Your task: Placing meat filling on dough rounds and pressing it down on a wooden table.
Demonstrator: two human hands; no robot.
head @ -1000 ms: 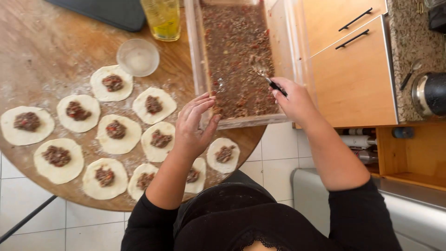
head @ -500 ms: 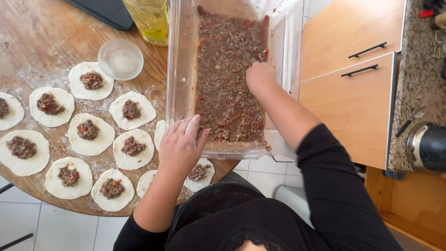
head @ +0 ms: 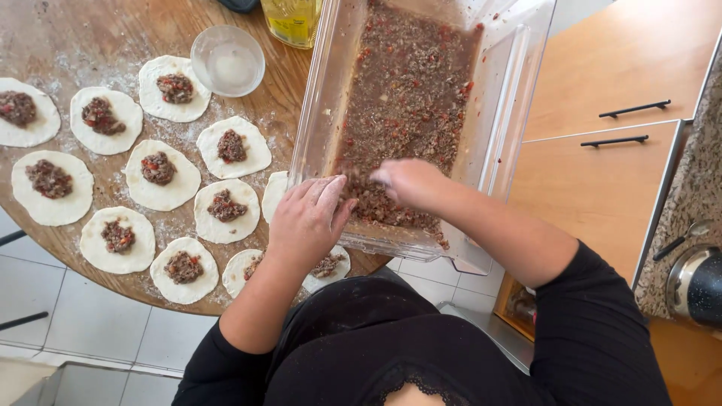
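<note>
Head view, looking straight down: a clear rectangular plastic container (head: 323, 113) sits at about one o'clock, its near end overhanging the edge of a round wooden table (head: 68, 30) dusted with flour; it holds a low layer of brown minced filling (head: 410, 98) flecked with red. The right hand (head: 406, 183) is inside the container at its near end, knuckles up, fingers curled down into the filling and blurred, so whether they pinch any meat I cannot tell. The left hand (head: 308, 218) lies just beside it toward nine o'clock, palm down on the container's near left wall, fingers narrow and close together, tips touching the filling, holding nothing that shows.

From nine to seven o'clock the table carries rows of flat dough rounds (head: 156, 174), each with a small heap of the same filling at its centre; two more rounds lie partly hidden under the left wrist and the container's near corner. A small clear bowl (head: 227, 60) stands at eleven o'clock, near the container's left wall but apart from it; a glass of yellow liquid (head: 292, 19) stands at twelve o'clock, just beside the container. Wooden cabinet drawers (head: 602, 180) with dark handles fill three o'clock; a dark pot (head: 696, 286) sits at four o'clock.
</note>
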